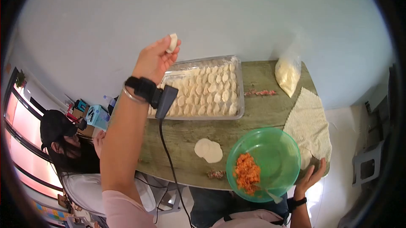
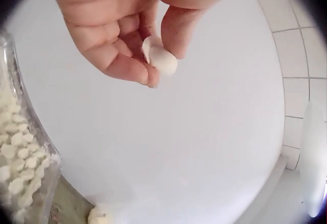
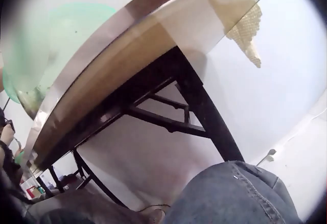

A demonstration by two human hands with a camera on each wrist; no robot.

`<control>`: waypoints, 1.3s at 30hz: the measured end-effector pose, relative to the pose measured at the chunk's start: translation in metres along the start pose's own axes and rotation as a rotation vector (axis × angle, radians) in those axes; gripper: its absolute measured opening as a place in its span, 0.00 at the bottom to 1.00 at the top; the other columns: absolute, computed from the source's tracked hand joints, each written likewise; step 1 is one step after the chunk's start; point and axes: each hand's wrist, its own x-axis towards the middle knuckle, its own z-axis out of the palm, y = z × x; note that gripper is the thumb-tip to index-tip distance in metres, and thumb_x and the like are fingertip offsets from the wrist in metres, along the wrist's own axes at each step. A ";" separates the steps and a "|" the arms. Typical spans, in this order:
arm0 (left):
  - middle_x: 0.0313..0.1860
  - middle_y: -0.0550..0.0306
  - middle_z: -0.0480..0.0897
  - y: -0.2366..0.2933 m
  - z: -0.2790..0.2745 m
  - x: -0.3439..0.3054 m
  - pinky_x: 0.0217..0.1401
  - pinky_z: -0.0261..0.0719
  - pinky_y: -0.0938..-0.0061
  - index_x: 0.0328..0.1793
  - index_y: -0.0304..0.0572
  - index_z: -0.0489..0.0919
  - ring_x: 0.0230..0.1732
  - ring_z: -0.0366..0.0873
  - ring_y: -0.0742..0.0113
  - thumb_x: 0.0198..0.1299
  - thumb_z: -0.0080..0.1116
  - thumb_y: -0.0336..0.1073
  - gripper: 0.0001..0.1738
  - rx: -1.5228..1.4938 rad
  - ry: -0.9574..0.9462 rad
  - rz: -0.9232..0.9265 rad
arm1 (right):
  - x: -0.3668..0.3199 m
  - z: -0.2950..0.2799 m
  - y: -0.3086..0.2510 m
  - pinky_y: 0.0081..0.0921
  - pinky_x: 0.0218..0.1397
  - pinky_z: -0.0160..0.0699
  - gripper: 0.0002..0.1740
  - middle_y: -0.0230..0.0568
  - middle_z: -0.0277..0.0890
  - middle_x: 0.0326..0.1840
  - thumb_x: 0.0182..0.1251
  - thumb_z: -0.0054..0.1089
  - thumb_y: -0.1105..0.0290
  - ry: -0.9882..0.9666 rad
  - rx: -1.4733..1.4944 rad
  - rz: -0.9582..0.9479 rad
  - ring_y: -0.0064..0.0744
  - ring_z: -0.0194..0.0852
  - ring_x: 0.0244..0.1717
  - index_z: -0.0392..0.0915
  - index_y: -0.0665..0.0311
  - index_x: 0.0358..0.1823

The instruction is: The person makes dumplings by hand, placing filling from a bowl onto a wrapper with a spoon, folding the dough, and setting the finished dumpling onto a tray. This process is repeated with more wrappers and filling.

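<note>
My left hand [image 1: 156,61] is raised above the near-left part of a tray [image 1: 242,97] filled with rows of white dumplings [image 1: 198,88]. Between thumb and fingers it pinches a single pale dumpling [image 1: 172,43]; the left wrist view shows the folded dough [image 2: 162,60] up close, against the wall. My right hand [image 1: 312,179] lies at the table's right front edge with fingers spread, by the corner of a ribbed cream cloth [image 1: 308,122]. Beside it is a green bowl [image 1: 275,143] with orange-red filling [image 1: 247,173] and a utensil [image 1: 274,196].
Two overlapping round wrappers [image 1: 208,150] lie on the green table [image 1: 169,147] left of the bowl. A plastic bag of pale powder [image 1: 288,73] stands at the back right. Another person in a black cap [image 1: 57,128] sits at the left. A cable [image 1: 167,152] hangs from my left wrist.
</note>
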 end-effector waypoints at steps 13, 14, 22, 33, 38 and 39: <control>0.18 0.58 0.78 -0.190 -0.139 0.195 0.12 0.63 0.77 0.27 0.38 0.81 0.15 0.71 0.73 0.54 0.65 0.44 0.15 1.104 0.074 0.368 | 0.000 -0.002 0.011 0.38 0.72 0.49 0.27 0.53 0.61 0.66 0.72 0.41 0.60 -0.095 -0.091 0.023 0.47 0.56 0.67 0.60 0.73 0.65; 0.26 0.59 0.81 -0.184 -0.121 0.179 0.21 0.72 0.74 0.34 0.38 0.82 0.24 0.77 0.70 0.53 0.65 0.43 0.14 0.951 0.218 0.042 | -0.002 -0.003 0.015 0.38 0.72 0.49 0.27 0.53 0.60 0.66 0.73 0.41 0.60 -0.117 -0.110 0.023 0.47 0.56 0.68 0.60 0.73 0.65; 0.43 0.57 0.84 -0.226 -0.104 0.185 0.41 0.83 0.66 0.39 0.41 0.84 0.42 0.83 0.59 0.49 0.68 0.42 0.15 1.065 0.318 -0.308 | -0.001 -0.005 0.013 0.37 0.71 0.50 0.26 0.52 0.61 0.65 0.73 0.39 0.60 -0.153 -0.037 0.041 0.46 0.57 0.66 0.61 0.74 0.63; 0.42 0.55 0.85 -0.249 -0.106 0.190 0.44 0.82 0.66 0.39 0.49 0.83 0.45 0.83 0.57 0.48 0.69 0.38 0.12 1.339 0.330 -0.430 | 0.007 -0.006 0.003 0.35 0.58 0.72 0.24 0.54 0.72 0.53 0.72 0.47 0.61 -0.179 0.009 -0.010 0.42 0.73 0.52 0.64 0.76 0.57; 0.42 0.54 0.84 -0.246 -0.100 0.189 0.41 0.83 0.66 0.40 0.48 0.82 0.45 0.83 0.58 0.50 0.67 0.38 0.11 1.385 0.304 -0.459 | 0.006 -0.008 0.007 0.36 0.59 0.72 0.25 0.55 0.70 0.54 0.72 0.47 0.60 -0.197 0.001 -0.026 0.43 0.72 0.53 0.63 0.76 0.58; 0.42 0.55 0.85 -0.244 -0.100 0.187 0.40 0.83 0.66 0.40 0.47 0.82 0.45 0.83 0.58 0.51 0.66 0.37 0.11 1.347 0.310 -0.461 | 0.006 -0.008 0.006 0.36 0.59 0.72 0.25 0.55 0.70 0.54 0.72 0.47 0.60 -0.198 0.003 -0.024 0.43 0.72 0.53 0.63 0.76 0.58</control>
